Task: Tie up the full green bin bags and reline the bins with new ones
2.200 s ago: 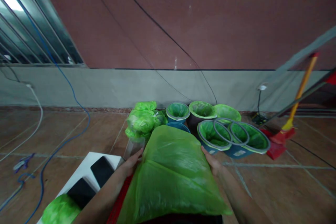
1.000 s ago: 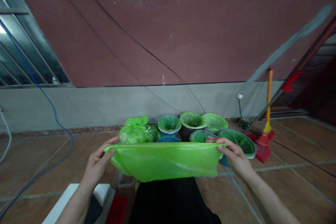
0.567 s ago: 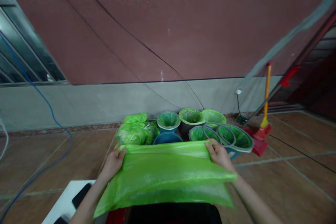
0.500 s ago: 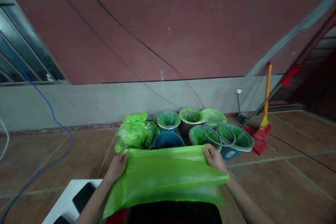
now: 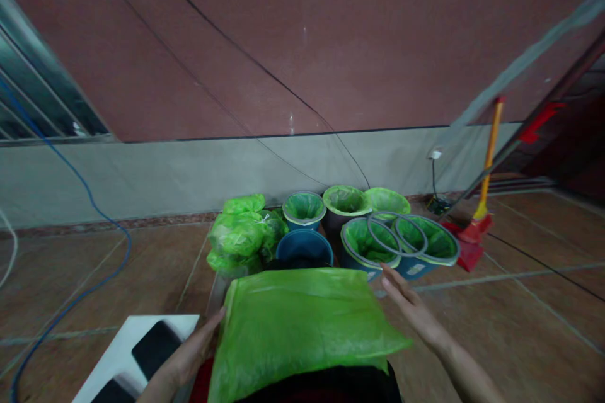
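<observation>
- Lying flat and spread across the person's lap at the bottom middle of the head view, a green plastic bag [image 5: 302, 321] is seen, its far edge straight and its near right corner hanging out to the side.
- The left hand [image 5: 193, 352] is pressed against the bag's left edge with the fingers loosely extended; whether that edge is pinched cannot be told, since the bag covers the fingertips.
- The right hand [image 5: 411, 308] is held flat and unclenched just beside the bag's far right corner, with nothing grasped; whether a fingertip touches the plastic cannot be told.
- A blue bucket [image 5: 305, 247] without a liner is set on the floor just beyond the bag's far edge.
- To the right of it, two blue buckets lined in green [image 5: 401, 245] are placed side by side, and loose grey rings [image 5: 397, 233] are laid across their rims.
- Behind these, three more lined pots [image 5: 345, 200] are lined up near the wall.
- A heap of knotted green bags [image 5: 241, 233] is piled left of the blue bucket.
- A white board [image 5: 132, 352] with dark flat objects on it is seen at the lower left, beside the left hand.
- A blue cable [image 5: 94, 214] is trailed down the wall and over the tiled floor at the left.
- A red dustpan with a yellow handle [image 5: 477, 227] is propped at the right, well apart from the bag.
</observation>
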The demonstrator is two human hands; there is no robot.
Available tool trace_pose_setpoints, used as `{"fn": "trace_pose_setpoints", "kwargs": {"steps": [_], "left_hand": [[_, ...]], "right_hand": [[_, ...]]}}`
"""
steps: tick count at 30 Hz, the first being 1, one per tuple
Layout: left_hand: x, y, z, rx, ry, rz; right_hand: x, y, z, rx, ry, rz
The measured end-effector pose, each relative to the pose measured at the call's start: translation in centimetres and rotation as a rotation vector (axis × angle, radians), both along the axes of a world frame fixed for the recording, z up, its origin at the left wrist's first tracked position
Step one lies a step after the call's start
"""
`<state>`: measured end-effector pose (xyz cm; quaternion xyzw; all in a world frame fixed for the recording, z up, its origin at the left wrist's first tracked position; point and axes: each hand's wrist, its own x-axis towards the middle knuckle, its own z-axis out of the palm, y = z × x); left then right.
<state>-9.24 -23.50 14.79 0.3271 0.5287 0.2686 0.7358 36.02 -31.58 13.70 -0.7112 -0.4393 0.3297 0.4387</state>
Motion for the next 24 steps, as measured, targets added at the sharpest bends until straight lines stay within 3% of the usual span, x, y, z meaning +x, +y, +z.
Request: {"fn": "trace_pose_setpoints", "kwargs": {"steps": [2,5,9,12,15,18,21,24], "left_hand": [[0.2,-1.7,0.5,0.01,-0.022,0.014],[1.2,-2.8,0.8,0.037,-0.008,0.011],[2.0,-2.5,0.8,0.086,0.054,-0.038],[1.9,-2.2,1.1,0.108,0.023,0.0],[1.7,-2.1,1.9,0.088,0.011,0.019],[1.5,-1.8,2.5,0.076,-0.017,0.051],[1.7,-1.1,3.1,0.064,-0.03,0.065],[2.5,0.3,4.4,0.097,-0.014,0.077]], "right_hand": [[-2.0,-1.9,-0.1,0.028,-0.172,0.141],[-6.3,-4.3,-3.2,-0.08,-0.288,0.211],[-9.7,-5.6,-7.1,-0.183,-0.167,0.24],[-8.8,-5.5,-6.7,-0.182,-0.042,0.245],[-6.8,-5.3,-5.8,-0.198,0.052,0.065],[-5.8,-5.1,-6.6,-0.202,0.123,-0.072],[-5.7,-4.3,-7.4,-0.142,0.169,-0.077],[-4.9,-1.7,-5.9,-0.025,0.193,-0.181]]}}
